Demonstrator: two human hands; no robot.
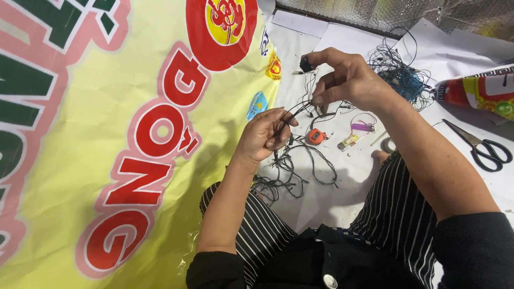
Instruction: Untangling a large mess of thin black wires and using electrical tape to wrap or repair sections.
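My left hand [263, 136] is closed around a bundle of thin black cords [289, 115] that trail down to a loose tangle of cord [289, 174] on the white sheet between my knees. My right hand [348, 80] is raised above it, thumb and fingers pinching the upper ends of the same cords, with a dark cap on its index fingertip [305, 64].
A big yellow banner [107, 160] with red and green lettering covers the left. On the white sheet [321, 203] lie a small orange tape measure [316, 136], two lighters [356, 134], a blue-black cord pile [399, 75], black scissors [484, 147] and a rolled printed sheet [479, 91].
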